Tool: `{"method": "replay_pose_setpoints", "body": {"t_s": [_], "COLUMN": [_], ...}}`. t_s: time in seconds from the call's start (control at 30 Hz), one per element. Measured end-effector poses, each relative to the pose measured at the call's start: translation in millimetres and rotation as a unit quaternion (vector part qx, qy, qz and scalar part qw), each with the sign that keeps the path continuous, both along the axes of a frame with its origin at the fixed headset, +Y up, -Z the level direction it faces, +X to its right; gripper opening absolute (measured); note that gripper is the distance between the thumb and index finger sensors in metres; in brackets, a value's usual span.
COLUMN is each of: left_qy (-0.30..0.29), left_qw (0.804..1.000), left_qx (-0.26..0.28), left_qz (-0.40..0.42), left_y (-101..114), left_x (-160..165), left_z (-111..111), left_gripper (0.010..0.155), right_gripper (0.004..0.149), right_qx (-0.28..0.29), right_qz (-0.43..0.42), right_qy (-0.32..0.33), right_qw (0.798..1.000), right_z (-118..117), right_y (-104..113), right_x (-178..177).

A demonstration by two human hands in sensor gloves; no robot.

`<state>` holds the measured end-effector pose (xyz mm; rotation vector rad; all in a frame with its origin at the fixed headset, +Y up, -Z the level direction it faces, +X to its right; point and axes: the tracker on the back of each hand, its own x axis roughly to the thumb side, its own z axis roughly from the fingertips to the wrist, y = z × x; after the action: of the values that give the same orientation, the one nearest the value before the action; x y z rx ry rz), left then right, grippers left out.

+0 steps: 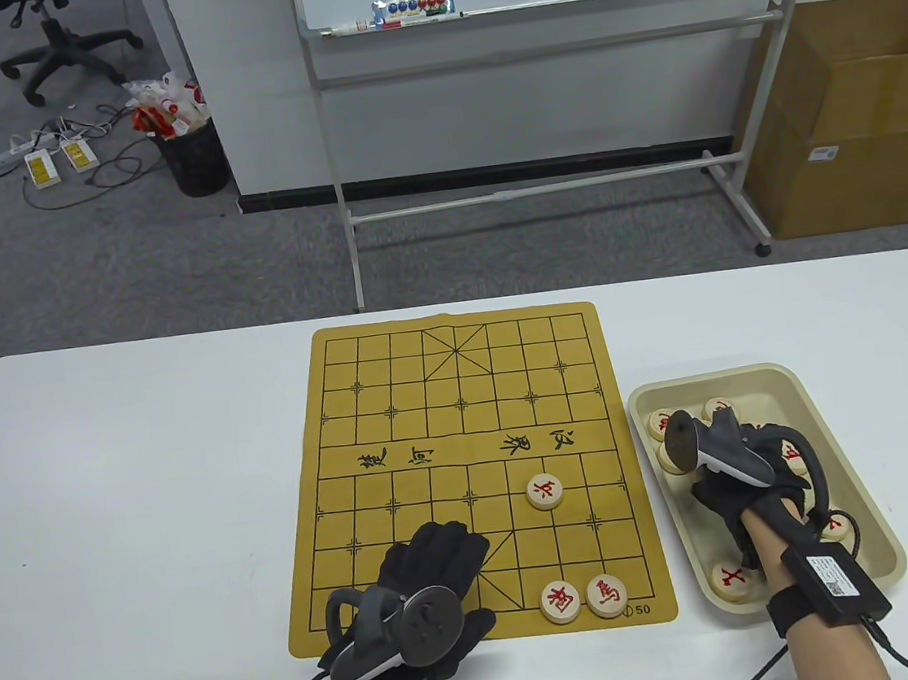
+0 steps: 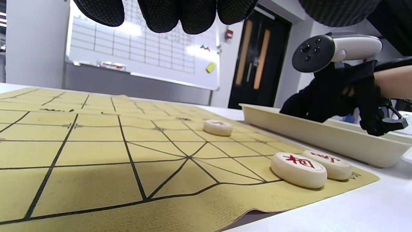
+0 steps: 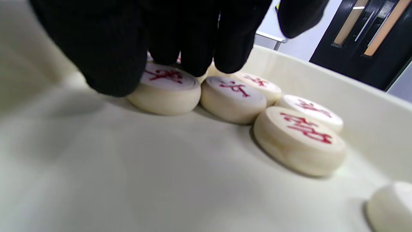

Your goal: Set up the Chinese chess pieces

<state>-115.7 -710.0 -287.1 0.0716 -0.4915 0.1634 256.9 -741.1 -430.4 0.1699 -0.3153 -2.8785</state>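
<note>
several red-marked chess pieces (image 3: 291, 138) are held in the cream tray (image 1: 830, 403) beside the board (image 1: 470, 477); one piece (image 3: 165, 88) is pinched there by the right hand (image 1: 736, 480). the left hand (image 1: 432, 580) is rested flat on the board.

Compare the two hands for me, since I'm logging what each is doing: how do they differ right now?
The left hand rests on the board near its front edge, touching no piece; the right hand reaches into the tray among the loose pieces. The left hand's fingers lie relaxed; the right hand's fingertips press down on a piece. Both wear black gloves with trackers.
</note>
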Motion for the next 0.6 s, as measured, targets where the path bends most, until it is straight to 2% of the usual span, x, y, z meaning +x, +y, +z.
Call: {"method": "replay_pose_setpoints", "body": {"t_s": [0.23,0.43,0.6], "left_qy": [-0.003,-0.003,-0.003], "left_qw": [1.0,1.0,1.0], "left_qx": [-0.002,0.0,-0.001], "left_qz": [-0.004,-0.003,-0.001], "left_y": [-0.3,-0.7,-0.7], "left_x": [0.9,1.2,1.7], "left_z": [0.1,0.2,0.1], "left_gripper": [0.082,0.082,0.082], "right_gripper": [0.073,0.075,0.076], "right_qx": [-0.003,0.02,0.046], "right_qz": [0.01,0.036,0.042], "right_qy": [0.001,0.02,0.03], "right_qw": [1.0,0.999,0.998], "right_z": [3.0,7.6,16.1], "right_y": [-0.1,-2.2,15.4], "right_x": [0.1,-4.1,-7.4]}}
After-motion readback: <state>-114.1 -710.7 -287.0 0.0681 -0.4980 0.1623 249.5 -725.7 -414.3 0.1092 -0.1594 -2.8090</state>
